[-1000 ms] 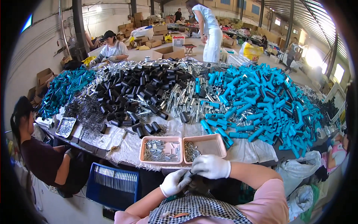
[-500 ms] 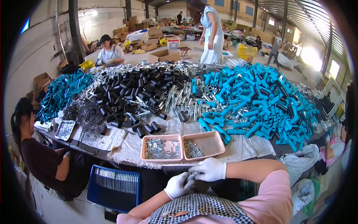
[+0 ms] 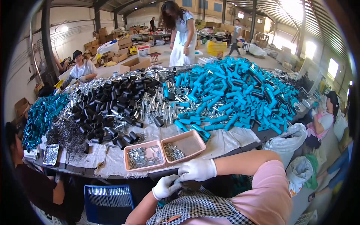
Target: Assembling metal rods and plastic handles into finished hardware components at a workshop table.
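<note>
My left hand (image 3: 165, 187), in a white glove with greyed fingertips, is closed in front of my checked apron (image 3: 204, 204). Fingers bent, my right hand (image 3: 197, 170), gloved in white too, meets it from the right. Whatever they pinch between them is hidden by the fingers. Just beyond, at the table's near edge, stand two pink trays side by side. Short metal pins or tubes fill much of the left tray (image 3: 147, 171); small metal fittings lie in the left part of the right tray (image 3: 191, 144).
Behind the trays are heaps of black sleeves (image 3: 105, 99), teal plastic tubes (image 3: 232, 93) and silver metal parts (image 3: 150, 103). A blue bin (image 3: 98, 217) with metal rods sits low on the left. White sacks (image 3: 287, 138) stand right. Several people are around the table.
The view has turned to the right, so the table and trays sit further left. My hands stay together at my apron. The standing person in a light dress leans over more.
</note>
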Demonstrator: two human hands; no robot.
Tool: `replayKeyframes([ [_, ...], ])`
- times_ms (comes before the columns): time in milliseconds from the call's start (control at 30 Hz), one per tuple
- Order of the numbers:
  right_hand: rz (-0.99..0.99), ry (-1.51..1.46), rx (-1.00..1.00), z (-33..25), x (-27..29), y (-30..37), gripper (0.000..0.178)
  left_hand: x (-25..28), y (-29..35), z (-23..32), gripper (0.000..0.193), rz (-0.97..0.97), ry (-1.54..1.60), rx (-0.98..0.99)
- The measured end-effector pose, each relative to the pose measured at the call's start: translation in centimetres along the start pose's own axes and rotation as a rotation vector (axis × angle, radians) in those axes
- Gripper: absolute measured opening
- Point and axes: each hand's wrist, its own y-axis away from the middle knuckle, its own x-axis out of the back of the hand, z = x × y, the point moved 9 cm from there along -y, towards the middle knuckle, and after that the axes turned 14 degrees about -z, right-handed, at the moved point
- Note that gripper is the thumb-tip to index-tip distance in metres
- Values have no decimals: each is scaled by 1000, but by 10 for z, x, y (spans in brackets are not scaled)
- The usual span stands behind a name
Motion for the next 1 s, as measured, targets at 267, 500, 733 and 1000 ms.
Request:
replayKeyframes([
  [267,-359,-215,-413,49,-48,3,35,-16,5,18,31,306,-482,52],
  [500,-161,-46,-343,24,-10,2,45,-6,7,5,32,170,-316,167],
  [733,-336,-294,-742,31,-10,25,54,-19,-3,18,23,125,-347,125],
  [1000,-141,-533,-811,48,-45,47,44,-32,-19,19,21,79,-221,15],
])
